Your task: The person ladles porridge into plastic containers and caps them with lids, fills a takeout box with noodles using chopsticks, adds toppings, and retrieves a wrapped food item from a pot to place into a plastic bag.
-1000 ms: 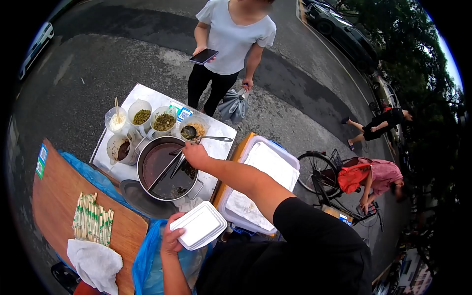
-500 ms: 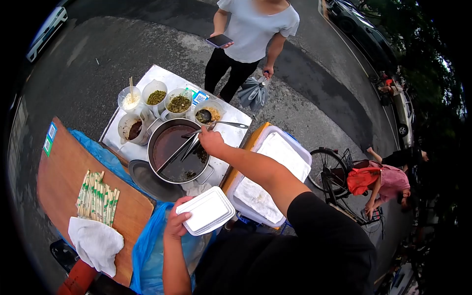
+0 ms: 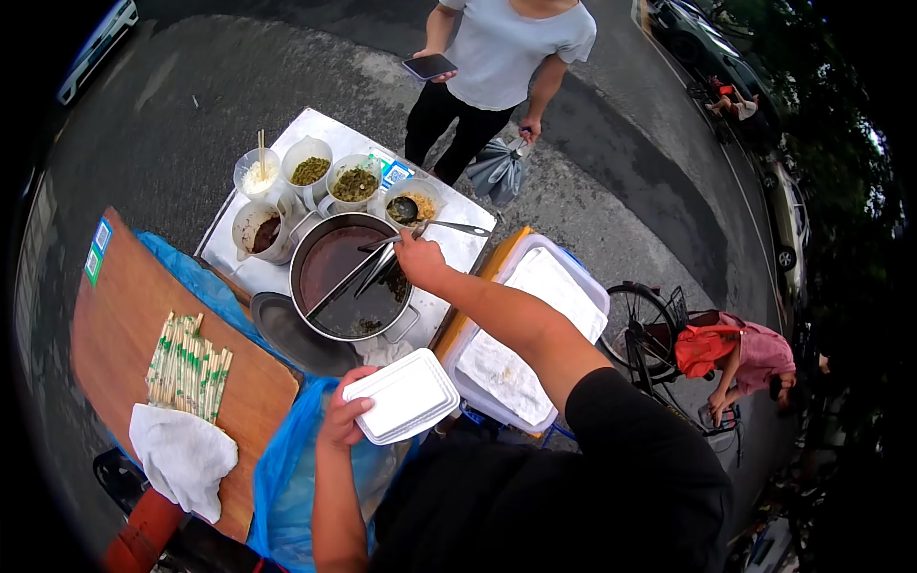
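A large metal pot (image 3: 351, 224) of dark liquid stands on the white-topped table (image 3: 310, 124). At its right rim, my right hand (image 3: 417, 260) is closed round the upper ends of metal utensils (image 3: 341, 288), which slant down into the liquid. My left hand (image 3: 346, 413) grips a stack of white foam trays (image 3: 401, 396) by its left edge, just below the pot. Several plastic jugs with food stand behind the pot, among them one with green pieces (image 3: 354, 184) and one with a ladle (image 3: 413, 202) in it.
Bundled chopsticks (image 3: 186, 368) and a white cloth (image 3: 183, 460) lie on the wooden board (image 3: 115, 315) at left. A cloth-covered plastic bin (image 3: 521, 334) stands right. Across the table a person (image 3: 516, 57) holds a phone (image 3: 430, 67) and bag (image 3: 498, 170). Another person leans over a bicycle (image 3: 635, 329).
The camera view has shifted, so the table and pot appear farther right and higher. Both hands keep their holds. The walking person in black at the right has moved mostly out of sight.
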{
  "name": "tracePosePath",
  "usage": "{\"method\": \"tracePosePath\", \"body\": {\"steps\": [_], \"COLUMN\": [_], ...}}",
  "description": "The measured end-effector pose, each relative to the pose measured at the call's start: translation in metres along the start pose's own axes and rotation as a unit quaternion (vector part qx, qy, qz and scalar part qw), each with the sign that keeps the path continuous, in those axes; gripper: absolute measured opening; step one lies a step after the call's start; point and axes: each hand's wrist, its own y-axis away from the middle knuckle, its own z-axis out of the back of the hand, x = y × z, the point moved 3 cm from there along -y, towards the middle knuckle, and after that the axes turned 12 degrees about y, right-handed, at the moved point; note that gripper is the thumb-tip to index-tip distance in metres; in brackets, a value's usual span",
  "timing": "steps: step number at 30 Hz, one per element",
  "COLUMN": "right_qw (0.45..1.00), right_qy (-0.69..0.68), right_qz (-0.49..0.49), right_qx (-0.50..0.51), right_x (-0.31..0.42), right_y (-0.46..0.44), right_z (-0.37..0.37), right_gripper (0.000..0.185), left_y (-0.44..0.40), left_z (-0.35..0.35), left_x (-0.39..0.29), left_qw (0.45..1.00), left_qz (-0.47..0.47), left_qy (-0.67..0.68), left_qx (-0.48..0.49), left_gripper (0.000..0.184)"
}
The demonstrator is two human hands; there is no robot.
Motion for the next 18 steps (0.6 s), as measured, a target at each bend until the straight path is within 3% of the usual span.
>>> {"method": "tracePosePath", "body": {"steps": [18], "right_qw": [0.997], "right_qy": [-0.061], "right_qz": [-0.019], "right_qx": [-0.032], "right_x": [-0.03], "right_y": [0.042], "right_z": [0.041], "right_gripper": [0.019], "left_y": [0.0], "left_z": [-0.004], "left_x": [-0.004], "left_qw": [1.0], "left_qz": [0.008], "left_qy": [0.002], "left_qx": [0.002], "left_gripper": [0.06]}}
